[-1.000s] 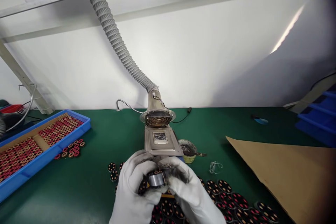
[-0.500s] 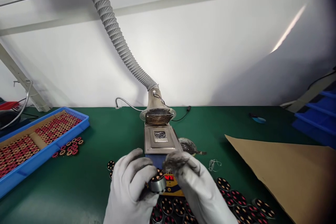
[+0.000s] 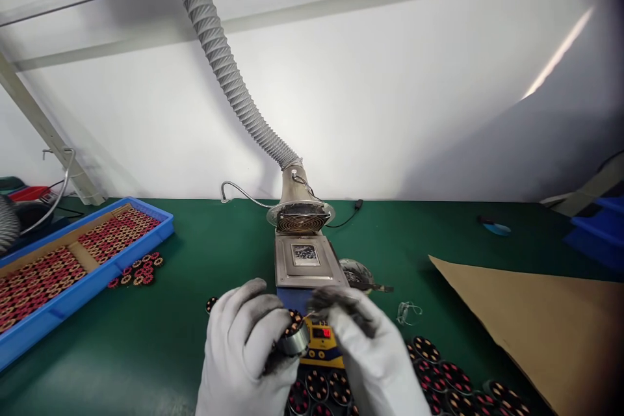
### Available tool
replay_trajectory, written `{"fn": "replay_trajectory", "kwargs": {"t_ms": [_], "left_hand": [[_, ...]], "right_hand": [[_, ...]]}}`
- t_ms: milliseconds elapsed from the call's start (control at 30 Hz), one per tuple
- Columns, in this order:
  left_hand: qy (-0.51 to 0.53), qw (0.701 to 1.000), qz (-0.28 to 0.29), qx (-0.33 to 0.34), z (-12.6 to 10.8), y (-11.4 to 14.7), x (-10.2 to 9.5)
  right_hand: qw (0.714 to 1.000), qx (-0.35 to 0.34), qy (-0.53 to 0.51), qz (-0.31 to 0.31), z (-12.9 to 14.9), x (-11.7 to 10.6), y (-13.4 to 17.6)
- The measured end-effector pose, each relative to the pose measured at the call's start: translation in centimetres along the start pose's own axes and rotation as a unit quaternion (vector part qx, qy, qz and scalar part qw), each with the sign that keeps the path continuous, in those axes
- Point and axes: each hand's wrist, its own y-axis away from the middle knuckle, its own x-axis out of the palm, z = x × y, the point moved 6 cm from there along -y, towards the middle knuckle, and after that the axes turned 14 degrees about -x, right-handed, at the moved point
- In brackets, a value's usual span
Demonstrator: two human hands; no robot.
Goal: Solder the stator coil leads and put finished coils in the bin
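Note:
My left hand (image 3: pixel 248 344), in a white glove with greyed fingertips, is closed around a short silver metal cylinder (image 3: pixel 294 340). Set in its top is a black disc with copper-coloured segments, like a small motor part. My right hand (image 3: pixel 365 344), gloved too and with blackened fingertips, is closed just right of the part. A thin light strand shows between the part and these fingertips; whether the fingers grip it is blurred. Behind the hands stands a solder pot (image 3: pixel 309 260) with a steel top and a yellow front panel (image 3: pixel 322 357) with a red digital display.
More round metal parts (image 3: pixel 316 387) lie below and to the right of my hands. A blue tray (image 3: pixel 97 273) of red and tan ring pieces stands left, with loose rings (image 3: pixel 143 270) beside it. Brown cardboard (image 3: pixel 531 318) lies right. A grey duct hose (image 3: pixel 229 71) hangs above the pot.
The view has shifted slightly, so the bench appears further right. My right fingers have turned a little beside the part, while my left hand keeps its hold. The display reading differs.

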Motion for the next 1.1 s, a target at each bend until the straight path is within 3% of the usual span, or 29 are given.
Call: {"fn": "replay_trajectory", "kwargs": {"t_ms": [67,133,233,367,433,533,600,633,700,767,833,933,1100], "left_hand": [[-0.001,1.000,-0.005,-0.001,0.1,0.0,0.0],[0.018,1.000,0.001,-0.017,0.4,0.0,0.2],[0.105,0.991,0.053,-0.066,1.3,0.0,0.7],[0.246,0.960,0.104,-0.081,1.9,-0.1,0.9],[0.315,0.936,0.102,-0.121,2.6,-0.1,0.8],[0.399,0.878,0.075,-0.255,4.3,0.3,0.8],[0.425,0.839,0.041,-0.337,5.3,0.8,0.6],[0.421,0.834,0.039,-0.356,5.5,0.9,0.6],[0.382,0.860,0.089,-0.326,5.0,0.7,0.8],[0.327,0.897,0.153,-0.256,3.9,0.4,1.3],[0.314,0.917,0.154,-0.193,3.2,0.2,1.3],[0.347,0.918,0.115,-0.152,3.0,0.0,1.2],[0.348,0.908,0.146,-0.185,3.4,0.2,1.8]], "right_hand": [[0.989,0.073,-0.046,0.117,-1.1,2.2,0.4],[0.974,0.115,-0.101,0.167,-1.8,3.7,0.8],[0.964,0.142,-0.163,0.156,-2.3,4.2,1.1],[0.969,0.161,-0.153,0.109,-2.2,3.7,1.7],[0.972,0.158,-0.142,0.097,-1.9,3.6,2.0],[0.967,0.171,-0.155,0.110,-2.0,3.9,2.4],[0.958,0.193,-0.177,0.119,-2.2,4.0,2.6],[0.953,0.202,-0.190,0.123,-2.3,4.1,2.7],[0.944,0.210,-0.218,0.130,-2.2,4.3,2.8],[0.938,0.206,-0.244,0.136,-1.9,4.7,2.9],[0.935,0.198,-0.257,0.140,-1.6,5.1,2.9],[0.936,0.200,-0.252,0.144,-1.3,5.6,2.9],[0.947,0.198,-0.227,0.114,-1.6,4.9,2.5]]}}
